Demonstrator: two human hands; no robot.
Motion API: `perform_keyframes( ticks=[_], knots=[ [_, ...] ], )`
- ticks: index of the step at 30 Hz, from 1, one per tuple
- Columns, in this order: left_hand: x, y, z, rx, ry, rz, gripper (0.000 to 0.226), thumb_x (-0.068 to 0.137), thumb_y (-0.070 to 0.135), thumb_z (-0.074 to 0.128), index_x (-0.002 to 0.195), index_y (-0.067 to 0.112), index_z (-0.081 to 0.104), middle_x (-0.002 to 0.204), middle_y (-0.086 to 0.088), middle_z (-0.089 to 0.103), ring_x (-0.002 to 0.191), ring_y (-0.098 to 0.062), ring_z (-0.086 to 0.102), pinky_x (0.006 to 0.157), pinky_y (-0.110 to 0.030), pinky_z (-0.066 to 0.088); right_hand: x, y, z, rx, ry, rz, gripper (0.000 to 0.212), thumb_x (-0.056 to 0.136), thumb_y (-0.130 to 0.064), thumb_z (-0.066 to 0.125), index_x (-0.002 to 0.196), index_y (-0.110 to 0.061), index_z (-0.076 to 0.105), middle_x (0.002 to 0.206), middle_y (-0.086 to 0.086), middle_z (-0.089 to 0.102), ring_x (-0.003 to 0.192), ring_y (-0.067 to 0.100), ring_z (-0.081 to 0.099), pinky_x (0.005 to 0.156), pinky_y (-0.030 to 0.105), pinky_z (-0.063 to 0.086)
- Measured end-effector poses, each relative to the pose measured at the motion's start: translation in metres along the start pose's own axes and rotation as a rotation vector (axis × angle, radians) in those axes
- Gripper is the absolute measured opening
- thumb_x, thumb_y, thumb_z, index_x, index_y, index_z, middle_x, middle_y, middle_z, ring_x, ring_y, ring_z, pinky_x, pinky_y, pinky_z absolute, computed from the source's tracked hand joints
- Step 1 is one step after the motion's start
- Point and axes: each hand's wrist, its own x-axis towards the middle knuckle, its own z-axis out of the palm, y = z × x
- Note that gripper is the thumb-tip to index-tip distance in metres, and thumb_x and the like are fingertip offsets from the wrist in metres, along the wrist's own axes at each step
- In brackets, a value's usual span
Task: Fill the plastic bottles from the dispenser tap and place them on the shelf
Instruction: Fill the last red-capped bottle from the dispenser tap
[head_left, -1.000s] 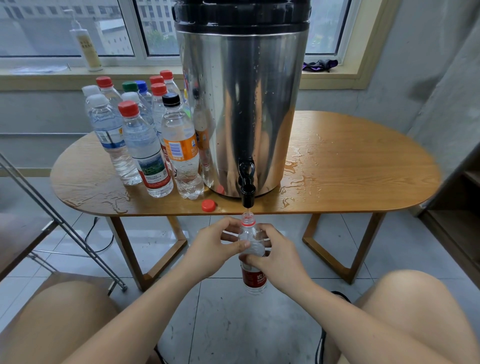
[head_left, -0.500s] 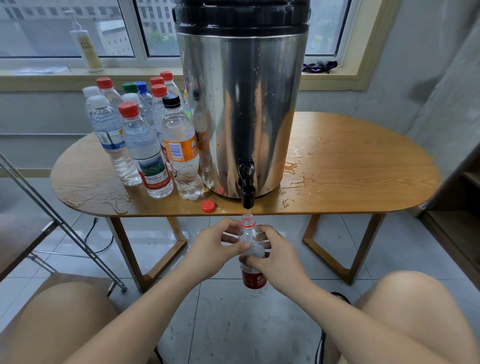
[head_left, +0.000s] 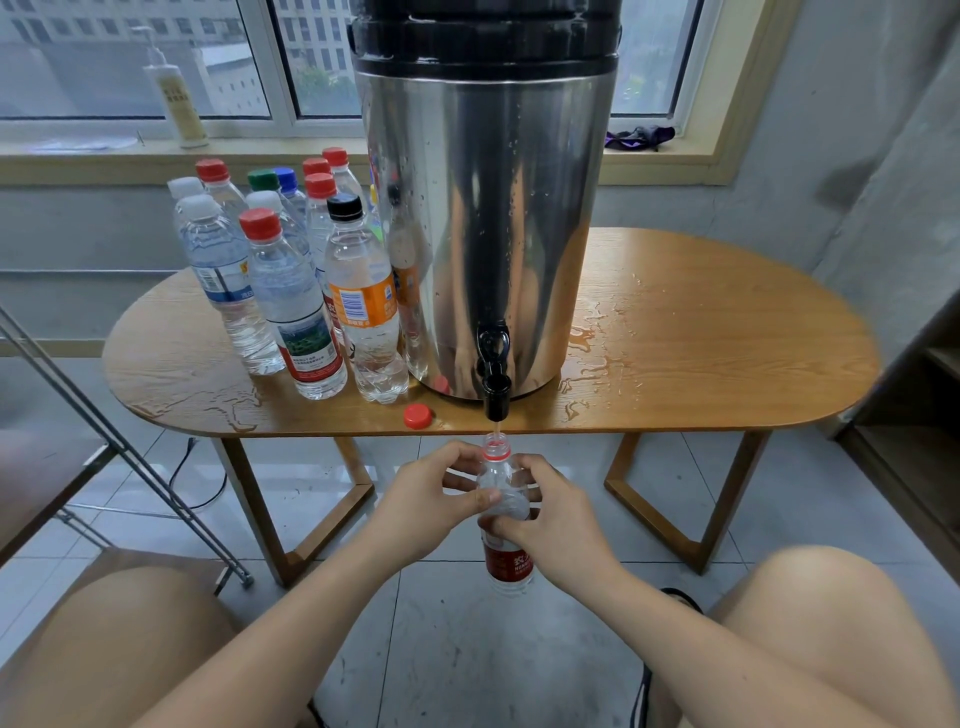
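Head view: open bottle (head_left: 506, 564) upright just under the tap (head_left: 496, 387) of the steel dispenser (head_left: 488, 208), a thin stream entering its mouth; left grip (head_left: 431, 499) curled round its shoulder, right grip (head_left: 556, 525) clamped just below; fill level unclear; capped bottles (head_left: 291, 291) holding clear water stand on the wet table (head_left: 701, 338); loose red cap (head_left: 417, 415) near its edge.

Left half of the table (head_left: 727, 332) is pretty much blocked: a cluster of capped bottles (head_left: 291, 291) is packed right up against the dispenser (head_left: 488, 234). Bare wood, wet with puddles (head_left: 584, 340), is left from the dispenser out to the right edge. The gap under the tap (head_left: 496, 376), just off the front edge, is taken up by the open bottle (head_left: 509, 564), gripped by the left hand (head_left: 423, 501) and right hand (head_left: 556, 525). A loose red cap (head_left: 417, 415) is parked at the front edge, just left of the tap. Past the left edge, the way is crossed by a slanted metal frame (head_left: 130, 449).
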Motion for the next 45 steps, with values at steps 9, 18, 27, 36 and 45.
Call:
perform_keyframes(
  ticks=[9,18,27,36,45],
  knots=[
    [0.0015,-0.0009,0.0003,-0.009,-0.010,-0.004,0.037,0.092,0.037,0.087,0.124,0.039,0.070,0.118,0.019,0.073,0.104,0.003,0.071,0.093,-0.031,0.064,0.0005,-0.0005,-0.0012,-0.006,0.009,-0.003,0.066,0.077,-0.038,0.093,0.134,-0.042,0.059,0.118,-0.017,0.066,0.108,0.003,0.065,0.090,0.027,0.058],
    [0.0007,0.0002,0.0004,-0.016,-0.009,0.000,0.035,0.093,0.036,0.086,0.123,0.039,0.069,0.117,0.021,0.072,0.102,0.008,0.070,0.086,-0.020,0.060,0.0020,0.0016,0.0004,-0.010,0.006,0.001,0.066,0.077,-0.043,0.091,0.134,-0.043,0.058,0.119,-0.018,0.065,0.109,0.005,0.065,0.094,0.033,0.061],
    [0.0008,0.0008,0.0001,-0.001,-0.012,-0.005,0.036,0.093,0.037,0.086,0.125,0.039,0.068,0.118,0.021,0.071,0.106,0.002,0.071,0.087,-0.022,0.060,0.0015,0.0029,0.0002,-0.015,0.006,-0.007,0.068,0.077,-0.043,0.091,0.136,-0.043,0.057,0.119,-0.018,0.065,0.111,0.006,0.065,0.095,0.035,0.061],
    [0.0021,-0.0025,0.0002,-0.011,-0.010,-0.003,0.035,0.092,0.037,0.087,0.122,0.040,0.069,0.118,0.020,0.072,0.103,0.007,0.070,0.091,-0.027,0.063,0.0022,0.0018,0.0004,-0.023,0.013,-0.013,0.066,0.076,-0.043,0.091,0.134,-0.042,0.058,0.118,-0.018,0.066,0.109,0.004,0.065,0.093,0.035,0.061],
    [0.0025,-0.0016,0.0000,0.001,-0.011,-0.001,0.037,0.092,0.039,0.086,0.125,0.040,0.068,0.120,0.020,0.071,0.104,0.005,0.070,0.086,-0.021,0.060,0.0018,0.0008,0.0003,-0.029,0.008,-0.004,0.067,0.078,-0.043,0.092,0.136,-0.041,0.058,0.118,-0.020,0.064,0.110,0.004,0.064,0.094,0.033,0.060]
  ],
)
